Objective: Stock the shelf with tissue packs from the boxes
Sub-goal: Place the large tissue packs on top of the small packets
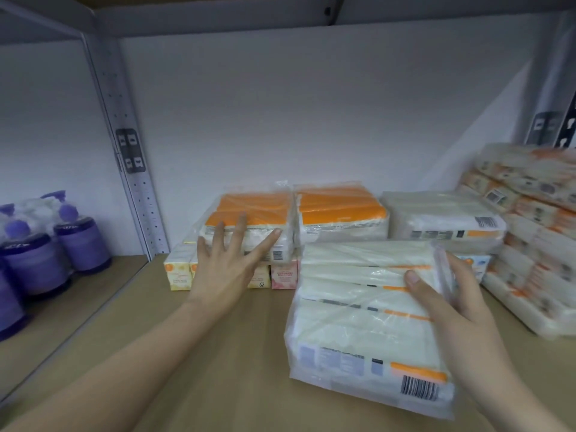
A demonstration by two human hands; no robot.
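Head view: placement step in hand. Right hand (448, 310) grip clasping white tissue pack (367, 325), near right on shelf (218, 353). Left hand (224, 260) fingers spread, touching orange-topped pack (249, 222) farther left. Next: slide held pack back against far row.

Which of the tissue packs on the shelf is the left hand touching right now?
The left hand touches the leftmost orange-topped pack, fingers spread on its front. The orange-topped pack beside it is untouched; the white pack in front is in the right hand.
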